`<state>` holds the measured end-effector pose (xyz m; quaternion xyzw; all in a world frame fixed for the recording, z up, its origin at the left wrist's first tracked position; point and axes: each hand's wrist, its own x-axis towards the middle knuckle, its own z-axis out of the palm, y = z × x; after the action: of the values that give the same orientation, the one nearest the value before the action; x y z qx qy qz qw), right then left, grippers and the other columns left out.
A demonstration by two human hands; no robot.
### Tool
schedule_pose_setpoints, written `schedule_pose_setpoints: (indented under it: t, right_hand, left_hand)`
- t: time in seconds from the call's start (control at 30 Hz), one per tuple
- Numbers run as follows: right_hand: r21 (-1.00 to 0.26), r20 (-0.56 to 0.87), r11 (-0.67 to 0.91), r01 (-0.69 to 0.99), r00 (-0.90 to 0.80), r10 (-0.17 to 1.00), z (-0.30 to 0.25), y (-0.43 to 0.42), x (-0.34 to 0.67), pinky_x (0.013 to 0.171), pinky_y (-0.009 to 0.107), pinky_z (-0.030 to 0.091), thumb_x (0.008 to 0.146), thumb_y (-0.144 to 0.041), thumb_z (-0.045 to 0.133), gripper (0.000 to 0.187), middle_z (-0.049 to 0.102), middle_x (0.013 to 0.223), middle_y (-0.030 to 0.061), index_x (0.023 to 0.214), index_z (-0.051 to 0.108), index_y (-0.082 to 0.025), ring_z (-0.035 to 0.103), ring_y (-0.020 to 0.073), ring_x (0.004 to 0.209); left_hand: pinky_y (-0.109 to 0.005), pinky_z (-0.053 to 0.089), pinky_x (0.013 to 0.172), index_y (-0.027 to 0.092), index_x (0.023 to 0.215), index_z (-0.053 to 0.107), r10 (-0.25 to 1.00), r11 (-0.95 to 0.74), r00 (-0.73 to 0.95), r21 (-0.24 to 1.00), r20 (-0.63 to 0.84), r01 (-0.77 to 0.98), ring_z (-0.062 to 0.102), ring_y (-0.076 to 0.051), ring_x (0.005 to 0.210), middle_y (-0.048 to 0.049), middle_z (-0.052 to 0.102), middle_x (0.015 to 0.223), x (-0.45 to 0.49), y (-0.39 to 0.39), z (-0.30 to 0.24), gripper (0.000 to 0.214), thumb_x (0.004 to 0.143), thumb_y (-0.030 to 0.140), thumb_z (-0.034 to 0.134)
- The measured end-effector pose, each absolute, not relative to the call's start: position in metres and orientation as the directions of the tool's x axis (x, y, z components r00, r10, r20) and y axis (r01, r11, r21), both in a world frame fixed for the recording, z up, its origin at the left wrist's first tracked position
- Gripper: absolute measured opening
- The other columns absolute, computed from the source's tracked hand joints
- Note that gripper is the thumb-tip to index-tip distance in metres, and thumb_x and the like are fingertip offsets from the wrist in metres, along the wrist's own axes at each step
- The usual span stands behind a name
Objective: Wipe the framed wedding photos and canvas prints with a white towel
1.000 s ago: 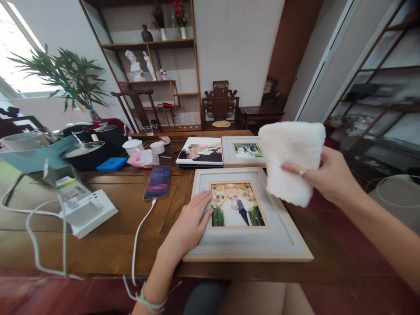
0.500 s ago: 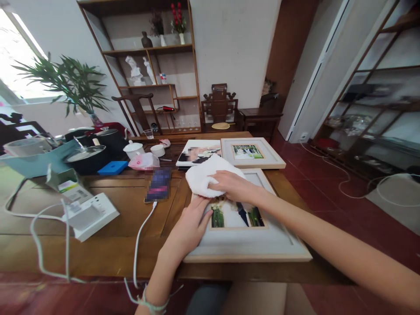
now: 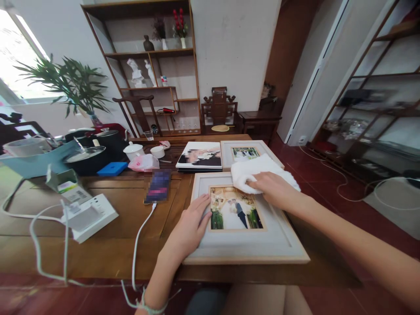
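Right hand (image 3: 274,190) presses a folded white cloth (image 3: 259,168) onto the upper right corner of a large framed photo (image 3: 243,245), fingers curled over the fabric and gripping it. Left hand (image 3: 190,227) lies flat and open on the frame's left border, fingertips at the picture's edge, holding nothing. The frame rests flat at the near edge of a wooden table (image 3: 124,210). Just beyond lie a smaller framed photo (image 3: 244,152), partly covered by the cloth, and a photo book (image 3: 200,155); a phone (image 3: 158,186) on a white cable (image 3: 138,240) lies to the left.
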<state>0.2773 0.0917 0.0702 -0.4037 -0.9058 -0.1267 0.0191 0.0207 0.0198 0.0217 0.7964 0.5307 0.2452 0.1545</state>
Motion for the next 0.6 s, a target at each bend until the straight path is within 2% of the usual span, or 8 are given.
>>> schedule_pose_setpoints:
  t: [0.1,0.17,0.23,0.3,0.37,0.4,0.5,0.6]
  right_hand:
    - [0.159,0.101,0.639,0.753,-0.656,0.748,0.077,0.092,0.298,0.062,0.027,0.034,0.057,0.007,0.039,0.043,0.063,0.079,0.0068,0.086,0.061,-0.017,0.057,0.0206,0.077]
    - [0.072,0.156,0.622,0.779,-0.625,0.765,0.085,0.096,0.309,0.063,0.026,0.036,0.059,0.004,0.040,0.040,0.062,0.078,0.0048,0.086,0.060,-0.018,0.057,0.0196,0.076]
    - [0.025,0.318,0.551,0.834,-0.530,0.786,0.093,0.101,0.317,0.063,0.027,0.039,0.062,0.000,0.041,0.036,0.063,0.078,0.0054,0.086,0.059,-0.018,0.058,0.0204,0.075]
    - [0.047,0.529,0.454,0.890,-0.408,0.744,0.097,0.106,0.320,0.065,0.031,0.042,0.064,-0.001,0.041,0.032,0.063,0.086,0.0102,0.087,0.059,-0.016,0.059,0.0243,0.080]
    - [0.115,0.659,0.443,0.889,-0.402,0.636,0.095,0.109,0.318,0.076,0.037,0.044,0.067,0.000,0.040,0.032,0.061,0.106,0.0170,0.089,0.059,-0.014,0.056,0.0297,0.100]
    - [0.161,0.672,0.482,0.862,-0.453,0.586,0.090,0.111,0.316,0.083,0.041,0.043,0.069,0.002,0.040,0.034,0.056,0.117,0.0189,0.091,0.060,-0.013,0.050,0.0312,0.111]
    - [0.236,0.531,0.652,0.721,-0.657,0.535,0.067,0.114,0.305,0.095,0.045,0.037,0.067,0.008,0.037,0.044,0.045,0.134,0.0184,0.098,0.060,-0.012,0.034,0.0294,0.128]
    - [0.182,0.345,0.722,0.668,-0.731,0.589,0.044,0.114,0.294,0.097,0.043,0.037,0.057,0.012,0.037,0.056,0.046,0.134,0.0171,0.102,0.061,-0.012,0.034,0.0289,0.128]
  left_hand:
    - [-0.042,0.031,0.108,0.017,0.130,0.044,0.926,-0.378,0.312,0.504,0.214,0.777,0.035,-0.021,0.132,-0.0090,0.043,0.140,0.021,0.020,0.023,0.041,0.090,0.025,0.039]
    - [-0.042,0.030,0.109,0.016,0.130,0.044,0.926,-0.378,0.316,0.501,0.208,0.779,0.035,-0.021,0.132,-0.0097,0.043,0.140,0.021,0.020,0.023,0.041,0.090,0.025,0.039]
    - [-0.042,0.030,0.109,0.016,0.130,0.044,0.925,-0.381,0.316,0.499,0.212,0.779,0.035,-0.021,0.132,-0.0101,0.043,0.140,0.022,0.020,0.023,0.041,0.090,0.024,0.039]
    - [-0.043,0.030,0.108,0.017,0.129,0.045,0.924,-0.383,0.314,0.501,0.219,0.776,0.035,-0.021,0.131,-0.0099,0.043,0.139,0.022,0.020,0.023,0.041,0.090,0.024,0.039]
    - [-0.043,0.031,0.108,0.017,0.129,0.045,0.925,-0.379,0.310,0.505,0.218,0.775,0.036,-0.021,0.131,-0.0095,0.044,0.139,0.022,0.020,0.023,0.040,0.090,0.024,0.039]
    - [-0.043,0.031,0.108,0.018,0.129,0.045,0.927,-0.376,0.309,0.507,0.214,0.776,0.036,-0.021,0.131,-0.0095,0.044,0.139,0.022,0.019,0.023,0.040,0.090,0.024,0.039]
    - [-0.042,0.031,0.108,0.017,0.130,0.044,0.925,-0.379,0.312,0.509,0.215,0.773,0.036,-0.021,0.131,-0.0095,0.043,0.139,0.021,0.019,0.023,0.041,0.090,0.025,0.039]
    - [-0.041,0.030,0.109,0.017,0.129,0.045,0.923,-0.384,0.313,0.510,0.223,0.770,0.036,-0.020,0.131,-0.0090,0.044,0.139,0.022,0.020,0.023,0.040,0.090,0.025,0.040]
